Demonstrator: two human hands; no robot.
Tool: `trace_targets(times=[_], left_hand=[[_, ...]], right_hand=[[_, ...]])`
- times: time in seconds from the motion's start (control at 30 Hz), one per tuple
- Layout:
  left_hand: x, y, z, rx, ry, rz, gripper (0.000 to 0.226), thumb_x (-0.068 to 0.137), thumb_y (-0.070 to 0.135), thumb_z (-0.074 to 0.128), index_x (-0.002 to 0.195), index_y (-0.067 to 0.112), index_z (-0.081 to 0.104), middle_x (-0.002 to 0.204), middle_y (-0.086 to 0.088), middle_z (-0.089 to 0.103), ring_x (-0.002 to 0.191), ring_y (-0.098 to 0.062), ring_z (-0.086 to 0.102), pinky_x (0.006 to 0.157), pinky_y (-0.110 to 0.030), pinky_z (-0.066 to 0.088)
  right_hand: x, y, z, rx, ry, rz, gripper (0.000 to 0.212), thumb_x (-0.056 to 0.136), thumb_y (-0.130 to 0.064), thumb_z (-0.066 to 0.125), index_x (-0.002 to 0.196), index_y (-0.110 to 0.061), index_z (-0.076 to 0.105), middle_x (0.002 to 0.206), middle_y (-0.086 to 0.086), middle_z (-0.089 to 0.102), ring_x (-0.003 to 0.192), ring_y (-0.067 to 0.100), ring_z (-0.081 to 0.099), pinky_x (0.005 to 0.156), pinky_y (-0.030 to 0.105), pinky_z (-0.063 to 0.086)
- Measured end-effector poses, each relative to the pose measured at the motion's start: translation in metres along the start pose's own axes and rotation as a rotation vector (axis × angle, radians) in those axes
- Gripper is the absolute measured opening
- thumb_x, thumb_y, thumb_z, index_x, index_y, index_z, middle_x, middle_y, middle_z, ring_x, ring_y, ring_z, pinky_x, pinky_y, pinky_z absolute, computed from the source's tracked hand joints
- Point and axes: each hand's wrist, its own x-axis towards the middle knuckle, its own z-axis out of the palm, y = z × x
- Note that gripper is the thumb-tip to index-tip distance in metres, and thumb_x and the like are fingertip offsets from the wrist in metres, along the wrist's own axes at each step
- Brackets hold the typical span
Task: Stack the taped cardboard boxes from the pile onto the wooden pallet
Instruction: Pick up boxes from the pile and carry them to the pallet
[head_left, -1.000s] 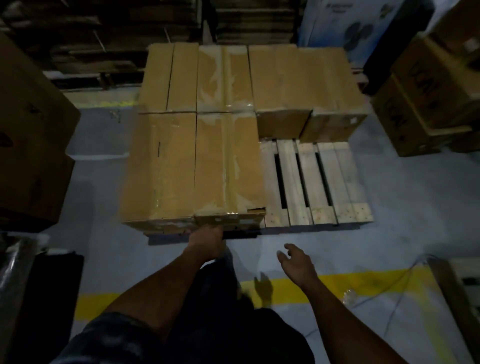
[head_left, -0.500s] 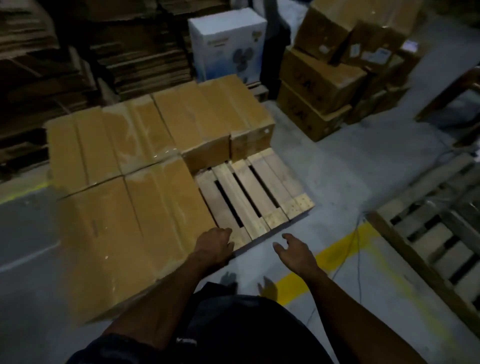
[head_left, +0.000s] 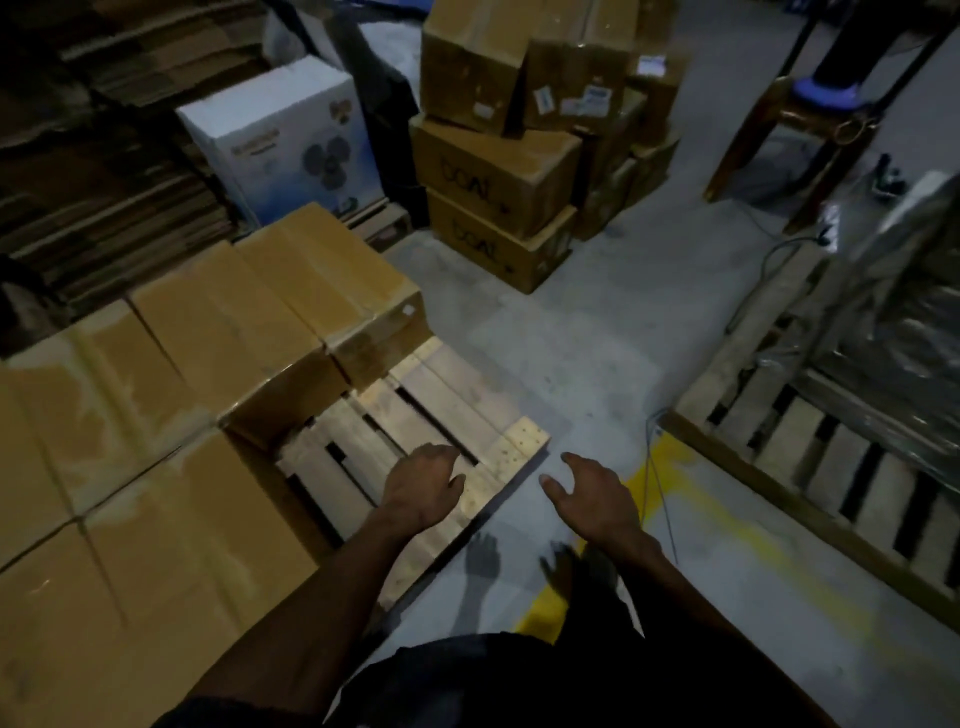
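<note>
**Both hands empty over the pallet's bare corner**

Right now neither hand holds anything. Left hand (head_left: 423, 486) hangs palm-down w/ fingers loosely curled over the bare slats of the wooden pallet (head_left: 511, 441); can't tell if it touches the wood. Right hand (head_left: 592, 499) floats just right of it, past the pallet's edge, above the grey floor (head_left: 571, 338), fingers spread & relaxed. Shadows of both hands fall on the floor below them.

Taped cardboard boxes (head_left: 223, 322) sit on the pallet to the left of & beyond the left hand, packed edge to edge in one layer, glossy tape down their tops. Only the pallet corner nearest the hands shows bare wood.

Well beyond both hands: the pile of brown boxes (head_left: 498, 171), stacked several high, some w/ white labels. Left of that pile, a white fan carton (head_left: 280, 135), w/ flattened cardboard (head_left: 104, 171) heaped further left. Right of the right hand: a second pallet (head_left: 810, 457) carrying smth plastic-wrapped, a yellow floor line (head_left: 670, 467) and a thin cable (head_left: 660, 499) between.
</note>
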Motion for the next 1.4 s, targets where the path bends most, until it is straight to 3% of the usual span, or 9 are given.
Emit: trace_targets(times=[0.23, 0.43, 0.63, 0.77, 0.97, 1.1, 1.27, 1.4], left_hand=[[0.118, 0.110, -0.040, -0.024, 0.040, -0.104, 0.052, 0.101, 0.038, 0.044, 0.146, 0.013, 0.042, 0.143, -0.009, 0.051, 0.131, -0.024, 0.046, 0.105, -0.033, 0.039], [0.205, 0.176, -0.083, -0.050, 0.070, -0.145, 0.051, 0.101, 0.039, 0.043, 0.146, 0.015, 0.041, 0.146, -0.007, 0.048, 0.133, -0.024, 0.045, 0.106, -0.033, 0.038], [0.327, 0.209, -0.110, -0.106, 0.024, -0.166, 0.053, 0.101, 0.041, 0.036, 0.146, 0.013, 0.040, 0.146, -0.009, 0.047, 0.133, -0.025, 0.044, 0.106, -0.031, 0.038], [0.434, 0.215, -0.132, -0.142, 0.003, -0.159, 0.075, 0.084, 0.049, 0.020, 0.143, 0.010, 0.043, 0.143, -0.011, 0.050, 0.130, -0.026, 0.047, 0.105, -0.032, 0.039], [0.580, 0.225, -0.204, -0.119, 0.006, -0.177, 0.051, 0.102, 0.039, 0.039, 0.146, 0.013, 0.040, 0.148, -0.009, 0.046, 0.133, -0.026, 0.044, 0.109, -0.033, 0.037], [0.660, 0.234, -0.258, -0.080, 0.067, -0.186, 0.058, 0.092, 0.048, 0.029, 0.135, 0.015, 0.049, 0.138, -0.011, 0.055, 0.122, -0.029, 0.053, 0.098, -0.035, 0.046], [0.747, 0.244, -0.297, -0.082, 0.126, -0.210, 0.036, 0.098, 0.037, 0.044, 0.124, 0.014, 0.055, 0.121, -0.012, 0.061, 0.109, -0.032, 0.058, 0.084, -0.036, 0.049], [0.820, 0.251, -0.314, -0.101, 0.143, -0.266, 0.032, 0.098, 0.038, 0.044, 0.116, 0.014, 0.056, 0.115, -0.012, 0.062, 0.106, -0.031, 0.059, 0.079, -0.036, 0.049]], right_hand=[[0.117, 0.078, -0.126, -0.043, -0.051, -0.084, 0.066, 0.097, -0.057, 0.046, 0.150, -0.018, 0.040, 0.151, 0.006, 0.045, 0.139, 0.028, 0.040, 0.112, 0.040, 0.035], [0.199, 0.107, -0.225, -0.072, -0.076, -0.112, 0.067, 0.098, -0.058, 0.045, 0.151, -0.018, 0.038, 0.153, 0.005, 0.042, 0.141, 0.026, 0.038, 0.113, 0.038, 0.035], [0.303, 0.125, -0.278, -0.072, -0.068, -0.093, 0.068, 0.096, -0.060, 0.046, 0.151, -0.020, 0.038, 0.155, 0.003, 0.041, 0.142, 0.025, 0.037, 0.114, 0.038, 0.033], [0.403, 0.125, -0.315, -0.084, -0.079, -0.082, 0.068, 0.097, -0.060, 0.044, 0.151, -0.021, 0.037, 0.155, 0.003, 0.041, 0.141, 0.025, 0.038, 0.114, 0.039, 0.033], [0.529, 0.096, -0.398, -0.088, -0.073, -0.081, 0.067, 0.097, -0.059, 0.044, 0.152, -0.021, 0.036, 0.155, 0.001, 0.041, 0.142, 0.023, 0.037, 0.115, 0.037, 0.032], [0.605, 0.077, -0.449, -0.083, -0.056, -0.127, 0.066, 0.097, -0.058, 0.045, 0.152, -0.021, 0.036, 0.155, 0.001, 0.040, 0.142, 0.022, 0.037, 0.114, 0.037, 0.031], [0.705, 0.065, -0.494, -0.115, -0.072, -0.198, 0.067, 0.097, -0.057, 0.046, 0.153, -0.022, 0.035, 0.155, 0.002, 0.039, 0.142, 0.023, 0.037, 0.115, 0.036, 0.030], [0.791, 0.055, -0.538, -0.153, -0.109, -0.284, 0.063, 0.099, -0.053, 0.046, 0.152, -0.021, 0.035, 0.154, 0.003, 0.039, 0.140, 0.025, 0.037, 0.112, 0.037, 0.031]])
